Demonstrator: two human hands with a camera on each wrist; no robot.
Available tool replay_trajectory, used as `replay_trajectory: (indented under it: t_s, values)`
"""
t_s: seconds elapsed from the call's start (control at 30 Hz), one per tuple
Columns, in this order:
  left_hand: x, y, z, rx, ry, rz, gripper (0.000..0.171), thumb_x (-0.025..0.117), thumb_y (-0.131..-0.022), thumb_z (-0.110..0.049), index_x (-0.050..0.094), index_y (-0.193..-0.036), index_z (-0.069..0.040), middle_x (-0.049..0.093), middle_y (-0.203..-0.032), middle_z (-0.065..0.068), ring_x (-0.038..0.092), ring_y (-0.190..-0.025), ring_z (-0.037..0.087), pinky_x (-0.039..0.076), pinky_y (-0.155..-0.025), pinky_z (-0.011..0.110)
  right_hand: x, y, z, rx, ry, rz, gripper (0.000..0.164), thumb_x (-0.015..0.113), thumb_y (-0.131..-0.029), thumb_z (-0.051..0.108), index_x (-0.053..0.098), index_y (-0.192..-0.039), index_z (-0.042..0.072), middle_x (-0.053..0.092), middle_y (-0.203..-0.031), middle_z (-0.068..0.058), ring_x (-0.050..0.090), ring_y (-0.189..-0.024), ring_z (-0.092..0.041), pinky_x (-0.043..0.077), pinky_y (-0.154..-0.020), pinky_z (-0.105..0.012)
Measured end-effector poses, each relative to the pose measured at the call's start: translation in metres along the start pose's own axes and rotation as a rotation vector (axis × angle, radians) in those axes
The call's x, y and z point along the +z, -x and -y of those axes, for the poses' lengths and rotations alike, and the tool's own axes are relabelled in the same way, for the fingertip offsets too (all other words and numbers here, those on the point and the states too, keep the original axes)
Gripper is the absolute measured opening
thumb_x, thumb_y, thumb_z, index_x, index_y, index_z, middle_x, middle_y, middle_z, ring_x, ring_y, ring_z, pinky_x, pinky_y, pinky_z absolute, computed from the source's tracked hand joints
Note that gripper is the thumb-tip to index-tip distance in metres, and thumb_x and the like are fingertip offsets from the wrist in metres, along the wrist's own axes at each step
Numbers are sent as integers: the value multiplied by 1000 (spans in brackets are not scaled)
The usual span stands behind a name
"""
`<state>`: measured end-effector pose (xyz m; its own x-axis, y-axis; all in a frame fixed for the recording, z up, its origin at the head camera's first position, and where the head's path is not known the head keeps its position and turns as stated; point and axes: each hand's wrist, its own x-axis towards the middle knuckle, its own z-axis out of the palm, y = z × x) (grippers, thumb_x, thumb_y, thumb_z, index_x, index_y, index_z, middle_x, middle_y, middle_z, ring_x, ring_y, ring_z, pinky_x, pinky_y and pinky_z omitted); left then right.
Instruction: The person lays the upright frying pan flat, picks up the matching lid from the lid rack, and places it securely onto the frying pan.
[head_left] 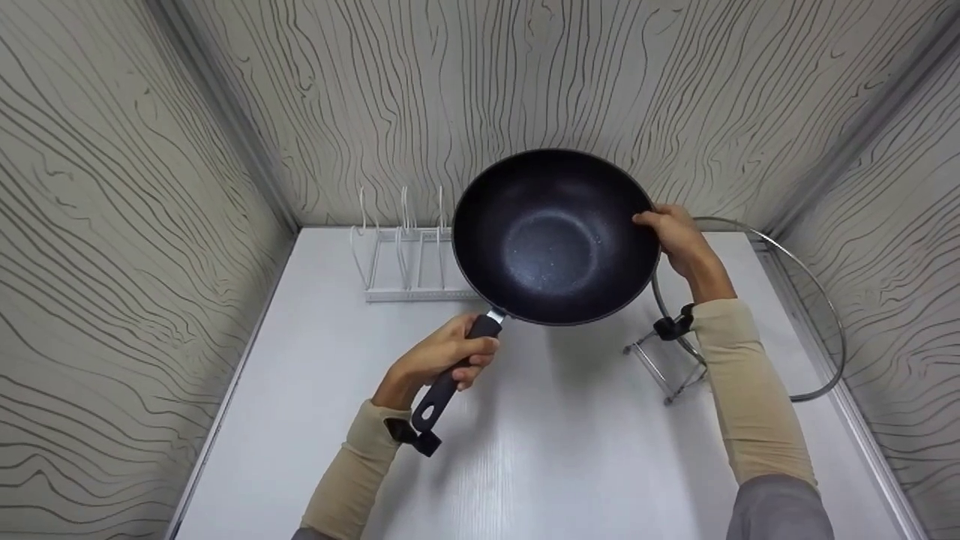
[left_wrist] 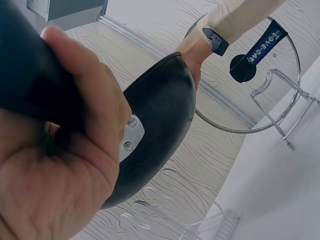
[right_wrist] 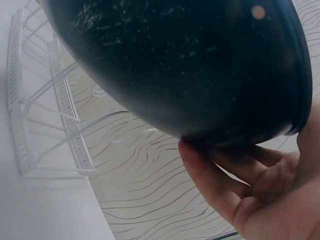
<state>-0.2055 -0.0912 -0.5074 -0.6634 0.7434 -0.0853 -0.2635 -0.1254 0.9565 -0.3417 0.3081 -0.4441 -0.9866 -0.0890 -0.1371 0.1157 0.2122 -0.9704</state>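
Note:
A dark wok [head_left: 555, 240] is held up off the table, its inside facing the head camera. My left hand [head_left: 450, 352] grips its black handle [head_left: 442, 386], fingers wrapped around it. On the far right rim, my right hand [head_left: 679, 236] pinches the wok's edge, thumb on the inner side. From the right wrist view, its fingers [right_wrist: 210, 185] press against the wok's outer wall [right_wrist: 190, 70]. The left wrist view shows the riveted metal bracket [left_wrist: 131, 137] joining handle and wok.
A white wire rack [head_left: 420, 296] stands at the back left of the white table [head_left: 315, 420], partly behind the wok. At right, a glass lid [head_left: 836, 330] leans in a metal stand [head_left: 660, 375], partly hidden by my right arm. Patterned walls enclose the table.

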Motion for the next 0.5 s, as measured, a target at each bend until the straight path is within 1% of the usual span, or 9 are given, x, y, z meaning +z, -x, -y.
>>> replay_trajectory:
  t_s: [0.1,0.23,0.4,0.5]
  values:
    - [-2,1,-1,-13,0,-10,15,55,-104,-9,40,-99,-8,42,-66,-7,40,-38,1,43,-38,22,1,0,-2,-18,53,-32,38,52,-106,13,54,-135,-12,71,-84,13,69,-77,-2,58,-72,-18]
    - [-5,3,-4,-38,-19,-22,18,57,-104,-12,40,-105,-7,42,-67,-6,41,-39,1,43,-39,20,3,2,-4,-37,62,-62,31,53,-104,9,58,-126,-12,68,-74,12,65,-66,-2,55,-62,-18]
    - [-9,7,-9,-84,-39,-45,23,61,-103,-14,40,-109,-6,43,-70,-5,40,-41,0,42,-41,19,5,7,-6,-67,62,-80,32,53,-103,7,60,-123,-17,70,-71,11,66,-62,-2,56,-58,-18]
    - [-12,11,-13,-112,-53,-58,24,61,-103,-14,41,-112,-6,44,-71,-5,39,-43,0,40,-42,18,8,10,-7,-80,73,-94,32,53,-103,7,61,-122,-18,69,-67,11,65,-59,-2,56,-56,-18]
